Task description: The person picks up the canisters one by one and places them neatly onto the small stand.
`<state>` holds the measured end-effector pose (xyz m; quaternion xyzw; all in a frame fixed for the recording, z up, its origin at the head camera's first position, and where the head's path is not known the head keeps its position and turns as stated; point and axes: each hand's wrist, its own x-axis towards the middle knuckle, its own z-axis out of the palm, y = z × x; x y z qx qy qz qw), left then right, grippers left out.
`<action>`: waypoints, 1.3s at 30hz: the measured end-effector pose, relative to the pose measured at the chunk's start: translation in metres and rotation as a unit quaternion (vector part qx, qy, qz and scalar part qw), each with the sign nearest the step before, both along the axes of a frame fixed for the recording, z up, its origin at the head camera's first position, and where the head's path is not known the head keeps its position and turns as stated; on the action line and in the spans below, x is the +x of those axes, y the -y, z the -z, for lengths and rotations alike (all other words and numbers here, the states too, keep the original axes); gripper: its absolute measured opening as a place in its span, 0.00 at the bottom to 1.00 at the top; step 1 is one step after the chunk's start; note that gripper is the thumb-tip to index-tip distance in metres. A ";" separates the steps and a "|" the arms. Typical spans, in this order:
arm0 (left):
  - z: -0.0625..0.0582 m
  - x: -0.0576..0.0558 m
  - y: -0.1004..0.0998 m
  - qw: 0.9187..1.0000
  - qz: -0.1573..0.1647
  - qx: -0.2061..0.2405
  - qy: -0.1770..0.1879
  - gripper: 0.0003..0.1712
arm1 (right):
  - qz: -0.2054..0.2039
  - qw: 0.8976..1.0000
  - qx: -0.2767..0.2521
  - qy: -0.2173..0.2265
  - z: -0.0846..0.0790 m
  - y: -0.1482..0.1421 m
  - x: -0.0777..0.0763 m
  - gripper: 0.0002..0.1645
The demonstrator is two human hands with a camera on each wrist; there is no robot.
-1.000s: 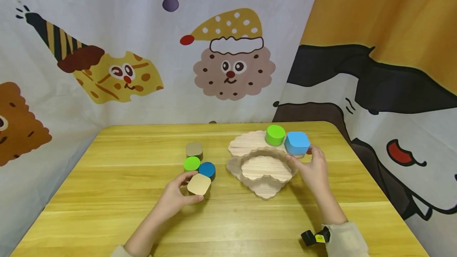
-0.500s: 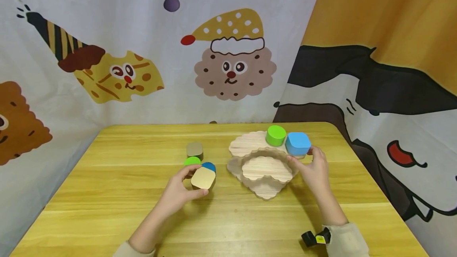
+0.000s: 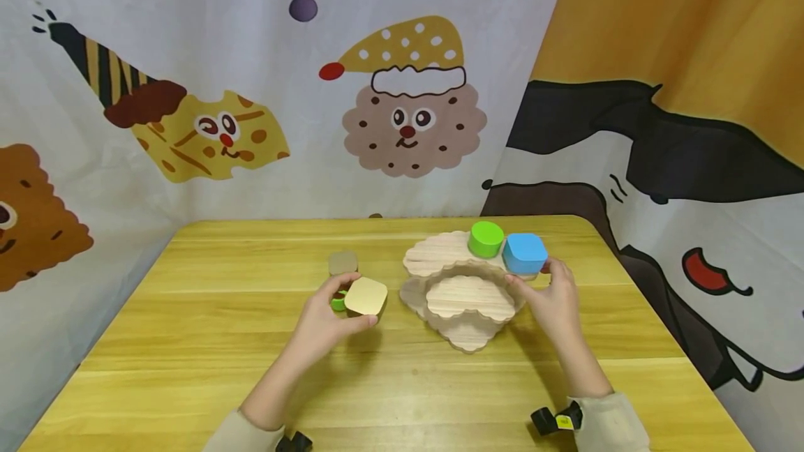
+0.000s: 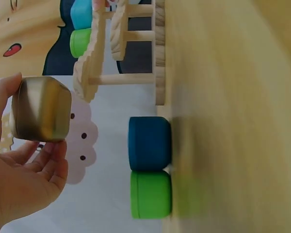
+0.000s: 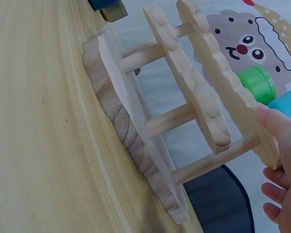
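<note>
My left hand (image 3: 322, 323) holds a small gold tin (image 3: 366, 296) with rounded corners between thumb and fingers. In the left wrist view this gold tin (image 4: 41, 109) hangs well above the table, higher than a dark blue tin (image 4: 149, 143) and a green tin (image 4: 151, 194) standing side by side. The head view hides the dark blue tin behind the held one. My right hand (image 3: 555, 295) grips the right edge of a tiered wooden stand's top board (image 5: 233, 80), thumb on top. On that board sit a bright green round tin (image 3: 486, 239) and a light blue tin (image 3: 525, 253).
Another gold tin (image 3: 342, 263) stands on the wooden table (image 3: 220, 340) behind the green one. Dowels (image 5: 172, 120) join the stand's scalloped boards, with gaps between the tiers. A patterned curtain (image 3: 251, 40) hangs behind the table.
My left hand has carried the gold tin up and to the right, from in front of the dark blue tin to over it. The right hand keeps its grip on the stand.
</note>
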<state>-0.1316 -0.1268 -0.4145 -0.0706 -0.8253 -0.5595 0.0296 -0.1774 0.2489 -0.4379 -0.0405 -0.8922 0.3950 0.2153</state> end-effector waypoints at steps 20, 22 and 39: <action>-0.024 -0.029 -0.050 0.995 -0.004 0.026 -0.097 0.39 | -0.002 1.000 -0.005 0.005 -0.001 0.000 0.000 0.44; -0.026 -0.032 -0.055 0.994 -0.003 0.032 -0.102 0.39 | -0.003 1.000 -0.004 0.003 -0.001 0.000 0.000 0.44; -0.036 -0.061 -0.098 0.992 -0.043 0.056 -0.102 0.40 | -0.003 1.000 -0.004 0.004 -0.001 0.001 0.000 0.42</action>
